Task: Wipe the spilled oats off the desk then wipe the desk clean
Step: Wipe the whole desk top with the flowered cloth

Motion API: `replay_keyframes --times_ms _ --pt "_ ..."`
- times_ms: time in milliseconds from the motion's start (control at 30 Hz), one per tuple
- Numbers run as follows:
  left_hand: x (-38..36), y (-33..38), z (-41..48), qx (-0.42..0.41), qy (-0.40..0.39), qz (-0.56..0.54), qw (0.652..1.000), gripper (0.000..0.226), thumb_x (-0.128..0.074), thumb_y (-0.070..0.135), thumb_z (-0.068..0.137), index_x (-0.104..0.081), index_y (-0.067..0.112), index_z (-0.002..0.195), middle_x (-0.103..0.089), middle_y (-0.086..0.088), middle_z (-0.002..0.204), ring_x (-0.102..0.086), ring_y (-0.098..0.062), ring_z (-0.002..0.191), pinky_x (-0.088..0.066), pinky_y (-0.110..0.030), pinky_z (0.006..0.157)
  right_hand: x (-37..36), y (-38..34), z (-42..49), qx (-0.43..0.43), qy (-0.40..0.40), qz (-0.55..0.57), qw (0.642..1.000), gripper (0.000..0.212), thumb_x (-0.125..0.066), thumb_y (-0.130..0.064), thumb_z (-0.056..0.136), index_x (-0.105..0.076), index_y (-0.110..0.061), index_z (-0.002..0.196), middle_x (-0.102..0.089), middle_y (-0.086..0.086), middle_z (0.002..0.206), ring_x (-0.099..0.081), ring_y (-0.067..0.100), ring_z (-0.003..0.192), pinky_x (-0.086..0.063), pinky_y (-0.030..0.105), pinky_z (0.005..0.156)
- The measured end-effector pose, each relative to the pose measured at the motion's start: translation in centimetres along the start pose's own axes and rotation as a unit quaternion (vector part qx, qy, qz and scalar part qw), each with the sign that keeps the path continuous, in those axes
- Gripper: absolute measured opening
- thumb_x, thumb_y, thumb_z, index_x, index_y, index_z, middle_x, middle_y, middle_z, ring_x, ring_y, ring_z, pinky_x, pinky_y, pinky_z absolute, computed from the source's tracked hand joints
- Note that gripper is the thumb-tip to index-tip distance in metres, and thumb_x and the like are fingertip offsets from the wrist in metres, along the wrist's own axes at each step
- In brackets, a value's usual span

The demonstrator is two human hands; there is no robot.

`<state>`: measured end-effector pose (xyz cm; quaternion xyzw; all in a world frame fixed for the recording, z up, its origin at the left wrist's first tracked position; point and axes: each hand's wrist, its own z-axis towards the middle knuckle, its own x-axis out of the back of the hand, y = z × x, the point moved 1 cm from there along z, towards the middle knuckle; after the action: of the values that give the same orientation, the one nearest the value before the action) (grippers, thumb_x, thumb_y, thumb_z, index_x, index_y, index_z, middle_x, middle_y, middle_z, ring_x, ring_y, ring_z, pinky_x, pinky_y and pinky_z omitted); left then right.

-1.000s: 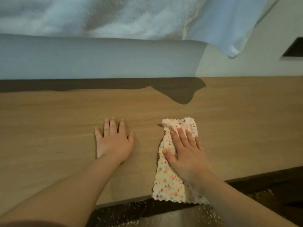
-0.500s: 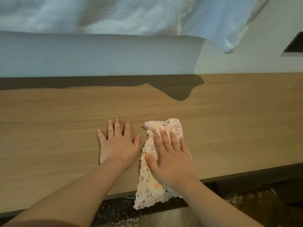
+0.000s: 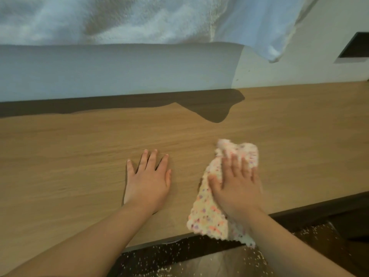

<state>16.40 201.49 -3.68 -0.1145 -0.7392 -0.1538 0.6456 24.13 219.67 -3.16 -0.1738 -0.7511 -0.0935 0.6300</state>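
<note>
left hand [image 3: 148,183] flat on desk [image 3: 79,156] | right hand [image 3: 236,185] flat on cloth [image 3: 207,216]

Single head-worn wide-angle view, looking forward and steeply down.
It sits close above the counter [image 3: 79,156], facing the wall [image 3: 119,72] behind it; the left hand [image 3: 148,182] and right hand [image 3: 235,184] lie near centre, arms entering from below.

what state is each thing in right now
left hand: flat on the desk, fingers spread, holding nothing
right hand: flat, pressing on the cloth, motion-blurred
cloth: rumpled, under the right hand, near end over the desk's front edge
desk: wood top, both hands on it
oats: scattered on the floor below the front edge
towel: hanging above the desk's back
</note>
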Motion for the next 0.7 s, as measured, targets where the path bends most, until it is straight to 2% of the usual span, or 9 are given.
replay_keyframes --times_ms 100,200,300,367,433,500,567,633,700 --pt "-0.1 0.3 0.2 0.008 0.009 -0.008 1.0 0.051 -0.015 0.041 0.101 -0.012 0.029 0.15 -0.003 0.0 0.159 0.005 -0.018 0.146 -0.003 -0.051 0.116 -0.5 -2.4 -0.7 0.15 -0.01 -0.012 0.989 0.073 0.009 -0.065 0.081 0.02 -0.03 0.144 0.027 -0.006 0.149 0.032 0.017 0.134 0.017 0.039 0.112" --pt "0.2 0.4 0.5 0.015 0.018 -0.016 1.0 0.048 -0.023 0.039 0.1 -0.024 0.029 0.146 -0.014 -0.001 0.157 -0.006 -0.02 0.145 -0.01 -0.053 0.115 -0.3 -1.2 0.3 0.174 -0.024 -0.021 0.984 0.069 -0.004 -0.065 0.09 0.019 -0.032 0.145 0.026 -0.008 0.15 0.031 0.015 0.135 0.016 0.038 0.113" --pt "0.9 0.5 0.8 0.021 0.039 -0.018 0.999 0.04 -0.03 0.039 0.098 -0.039 0.028 0.136 -0.03 -0.001 0.148 -0.022 -0.02 0.138 -0.02 -0.049 0.111 0.1 1.7 1.7 0.058 -0.012 -0.02 0.998 0.069 -0.002 -0.063 0.091 0.022 -0.026 0.144 0.025 -0.002 0.152 0.025 0.021 0.139 0.008 0.044 0.116" --pt "1.4 1.0 1.6 0.021 0.043 -0.035 0.998 0.038 -0.032 0.04 0.097 -0.042 0.027 0.132 -0.034 -0.002 0.144 -0.025 -0.021 0.136 -0.021 -0.049 0.111 0.4 3.6 2.1 -0.04 -0.005 0.002 0.999 0.071 -0.004 -0.062 0.092 0.017 -0.023 0.147 0.02 0.002 0.155 0.019 0.023 0.142 0.006 0.044 0.116" --pt "1.5 2.0 3.0 0.008 0.025 -0.048 0.999 0.046 -0.03 0.044 0.098 -0.032 0.029 0.141 -0.022 -0.002 0.153 -0.012 -0.022 0.143 -0.012 -0.053 0.113 0.7 4.6 2.1 -0.107 0.002 0.037 0.994 0.072 -0.008 -0.061 0.093 0.011 -0.021 0.15 0.016 0.003 0.157 0.015 0.022 0.143 0.006 0.042 0.116" --pt "1.3 3.3 4.4 0.022 -0.009 -0.069 0.997 0.054 -0.025 0.049 0.098 -0.016 0.031 0.149 -0.005 0.001 0.159 0.002 -0.021 0.146 -0.004 -0.056 0.114 0.8 4.8 2.0 -0.129 0.004 0.049 0.991 0.072 -0.009 -0.06 0.093 0.01 -0.021 0.15 0.015 0.004 0.157 0.015 0.023 0.143 0.006 0.043 0.116" --pt "0.9 4.1 5.2 0.058 -0.025 -0.073 0.995 0.058 -0.018 0.052 0.098 -0.008 0.031 0.15 0.002 0.002 0.159 0.007 -0.022 0.146 0.001 -0.059 0.113 0.8 4.6 1.9 -0.088 0.005 0.039 0.995 0.07 -0.007 -0.061 0.093 0.011 -0.024 0.15 0.017 0.001 0.156 0.018 0.022 0.143 0.008 0.043 0.116" --pt "0.4 4.7 5.2 0.074 -0.017 -0.051 0.996 0.059 -0.014 0.054 0.096 -0.005 0.031 0.151 0.003 0.002 0.159 0.01 -0.023 0.146 0.002 -0.06 0.113 0.9 4.5 1.6 0.033 0.002 0.011 0.999 0.072 0.002 -0.068 0.086 0.013 -0.033 0.148 0.021 -0.007 0.154 0.023 0.018 0.141 0.012 0.041 0.115" --pt "0.1 5.1 5.1 0.08 -0.003 -0.042 0.996 0.06 -0.013 0.054 0.096 -0.006 0.031 0.151 0.003 0.002 0.159 0.009 -0.023 0.146 0.002 -0.06 0.113 1.2 5.0 1.5 0.155 -0.016 -0.009 0.988 0.076 0.012 -0.075 0.073 0.016 -0.043 0.142 0.023 -0.015 0.15 0.026 0.012 0.139 0.014 0.038 0.115"
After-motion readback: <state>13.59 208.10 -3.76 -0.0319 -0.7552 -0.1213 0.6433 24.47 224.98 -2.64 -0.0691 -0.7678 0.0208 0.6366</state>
